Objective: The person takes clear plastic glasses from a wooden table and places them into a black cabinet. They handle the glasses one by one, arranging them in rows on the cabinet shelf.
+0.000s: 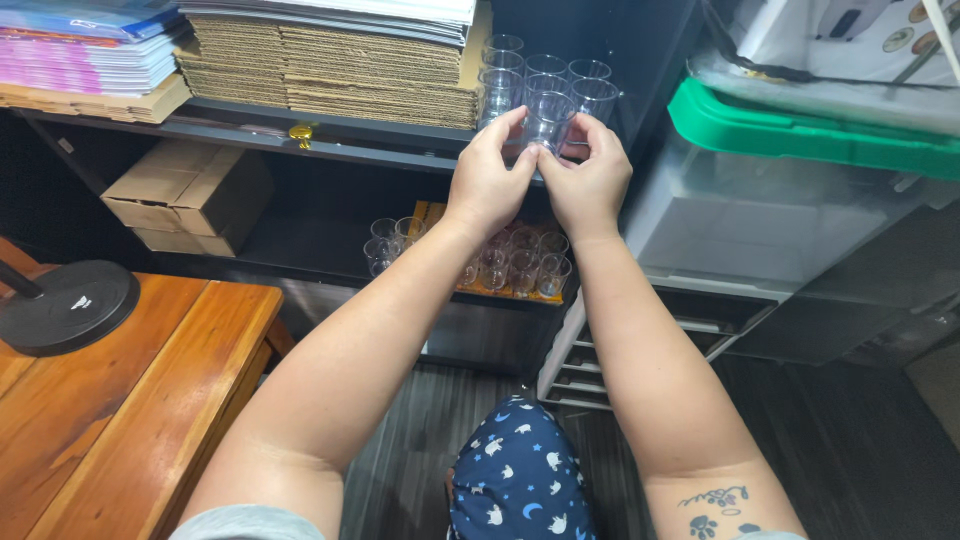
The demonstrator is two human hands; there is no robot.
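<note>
Both hands, left [487, 178] and right [588, 185], had fingers closed on one clear cup [548, 122] at the upper shelf [330, 135] edge, several cups [545, 75] standing behind, more cups [510, 262] waiting on the lower shelf [300, 262].

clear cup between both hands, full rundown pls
The clear cup is a small see-through tumbler, apparently plastic, seemingly empty and upright. It sits at the front of a cluster of like cups on the dark upper shelf. The left hand and right hand pinch it from either side with fingertips.
</note>
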